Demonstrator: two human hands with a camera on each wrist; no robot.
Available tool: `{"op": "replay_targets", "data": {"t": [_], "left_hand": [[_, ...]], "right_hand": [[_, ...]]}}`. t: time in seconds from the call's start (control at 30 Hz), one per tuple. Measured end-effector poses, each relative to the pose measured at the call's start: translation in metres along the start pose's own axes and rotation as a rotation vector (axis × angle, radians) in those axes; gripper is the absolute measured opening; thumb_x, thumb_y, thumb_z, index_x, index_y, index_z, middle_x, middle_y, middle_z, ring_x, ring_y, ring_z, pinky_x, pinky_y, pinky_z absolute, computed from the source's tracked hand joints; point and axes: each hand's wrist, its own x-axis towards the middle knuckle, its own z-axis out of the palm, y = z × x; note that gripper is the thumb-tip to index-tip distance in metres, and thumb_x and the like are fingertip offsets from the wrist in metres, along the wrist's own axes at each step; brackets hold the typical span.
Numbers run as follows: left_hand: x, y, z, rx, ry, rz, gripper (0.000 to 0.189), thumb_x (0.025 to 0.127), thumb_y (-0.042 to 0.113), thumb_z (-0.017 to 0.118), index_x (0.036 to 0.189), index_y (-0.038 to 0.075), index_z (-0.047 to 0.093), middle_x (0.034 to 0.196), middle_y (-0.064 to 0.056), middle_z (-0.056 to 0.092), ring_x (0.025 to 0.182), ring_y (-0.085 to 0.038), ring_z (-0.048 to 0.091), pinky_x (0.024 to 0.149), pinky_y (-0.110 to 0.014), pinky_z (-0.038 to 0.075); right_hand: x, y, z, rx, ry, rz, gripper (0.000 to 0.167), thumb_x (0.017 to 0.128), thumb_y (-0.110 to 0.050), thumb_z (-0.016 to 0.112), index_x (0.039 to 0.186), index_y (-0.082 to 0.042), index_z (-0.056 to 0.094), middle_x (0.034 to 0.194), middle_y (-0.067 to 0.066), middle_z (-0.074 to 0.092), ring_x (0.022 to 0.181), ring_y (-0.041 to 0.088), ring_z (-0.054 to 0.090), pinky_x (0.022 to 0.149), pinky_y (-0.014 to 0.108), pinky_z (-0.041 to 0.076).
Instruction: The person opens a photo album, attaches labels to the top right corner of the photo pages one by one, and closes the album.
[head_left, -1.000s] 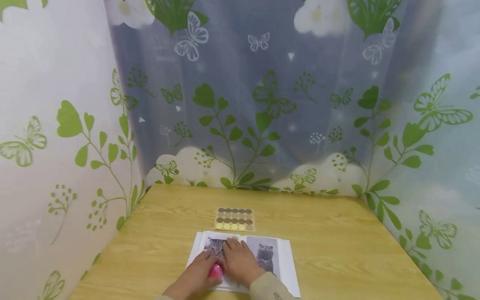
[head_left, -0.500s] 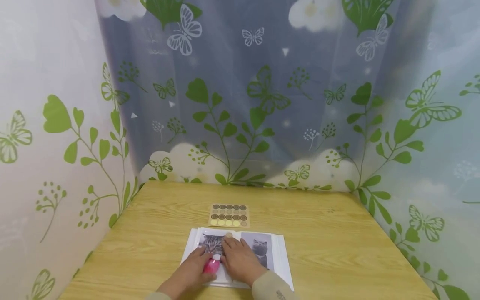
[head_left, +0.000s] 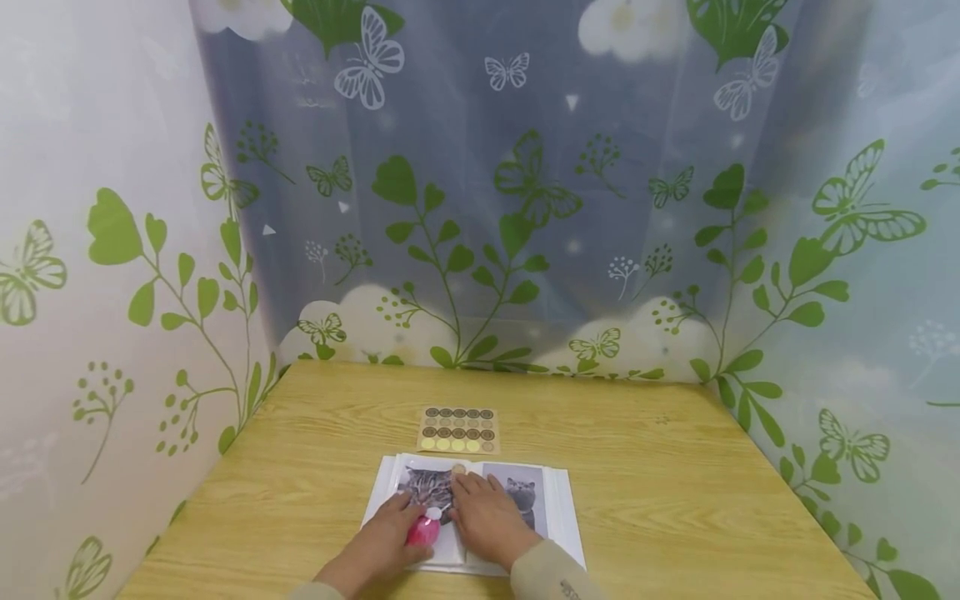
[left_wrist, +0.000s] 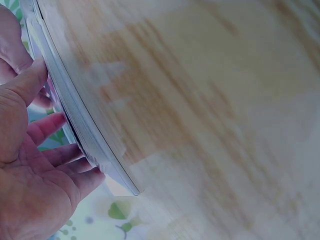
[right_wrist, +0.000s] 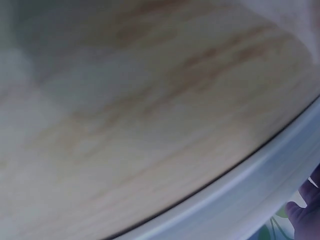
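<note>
A white photo album (head_left: 567,517) lies spread on the wooden table, a cat photo on each page. A small round tan sticker (head_left: 459,469) shows at the upper right of the left-hand photo. My left hand (head_left: 386,533) rests on the left page beside a shiny pink patch (head_left: 425,532) with white at its top. In the left wrist view its fingers (left_wrist: 65,154) stretch over the album's edge, apart from one another. My right hand (head_left: 487,515) lies flat across the middle fold, fingertips just below the sticker. Part of both photos is hidden under the hands.
Behind the album lies a sheet of round stickers (head_left: 457,430) in brown, tan and yellow rows. The wooden table (head_left: 660,492) extends to both sides. Curtains (head_left: 465,250) with leaf and butterfly prints hang around its back and sides.
My right hand has slid a little to the right, baring more of the left-hand photo. The left hand stays on its page. The head view has shifted slightly.
</note>
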Motion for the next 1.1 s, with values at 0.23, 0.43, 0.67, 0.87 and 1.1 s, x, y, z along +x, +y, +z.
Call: {"op": "replay_targets", "data": {"t": [0.23,0.43,0.67,0.87,1.1], "left_hand": [[0.001,0.0,0.001,0.019,-0.002,0.006,0.063,0.08,0.028,0.082,0.126,-0.01,0.059,0.135,-0.038,0.047,0.127,-0.054,0.043,0.104,-0.063,0.037],[0.001,0.002,-0.001,0.018,-0.011,-0.014,0.063,0.081,0.027,0.081,0.126,-0.009,0.059,0.135,-0.037,0.047,0.128,-0.053,0.043,0.105,-0.063,0.037],[0.001,0.004,-0.003,0.005,-0.026,-0.034,0.062,0.082,0.027,0.08,0.127,-0.009,0.058,0.137,-0.036,0.046,0.128,-0.053,0.043,0.105,-0.063,0.037],[0.0,0.005,-0.003,-0.001,-0.029,-0.036,0.062,0.082,0.027,0.08,0.128,-0.009,0.058,0.137,-0.036,0.045,0.128,-0.053,0.042,0.105,-0.063,0.036],[-0.001,0.005,-0.003,-0.002,-0.017,-0.033,0.064,0.082,0.028,0.08,0.129,-0.009,0.057,0.138,-0.037,0.044,0.129,-0.053,0.041,0.106,-0.063,0.035]], "right_hand": [[-0.001,0.003,0.001,0.007,0.008,0.0,0.051,0.104,-0.037,0.044,0.146,-0.009,0.048,0.151,0.007,0.046,0.138,0.025,0.042,0.114,0.049,0.031],[-0.001,0.006,0.001,-0.001,0.026,-0.018,0.048,0.103,-0.036,0.046,0.144,-0.009,0.05,0.148,0.007,0.048,0.137,0.026,0.044,0.113,0.049,0.033],[0.0,0.008,0.0,0.01,0.014,-0.007,0.048,0.104,-0.036,0.046,0.143,-0.009,0.05,0.148,0.008,0.048,0.137,0.026,0.043,0.113,0.05,0.033],[0.003,0.01,0.002,0.0,0.028,-0.011,0.047,0.104,-0.036,0.046,0.141,-0.008,0.052,0.146,0.009,0.05,0.135,0.028,0.045,0.112,0.051,0.035],[0.001,0.013,-0.005,0.078,0.013,0.055,0.049,0.102,-0.033,0.049,0.141,-0.003,0.05,0.146,0.014,0.049,0.137,0.03,0.043,0.113,0.052,0.032]]}}
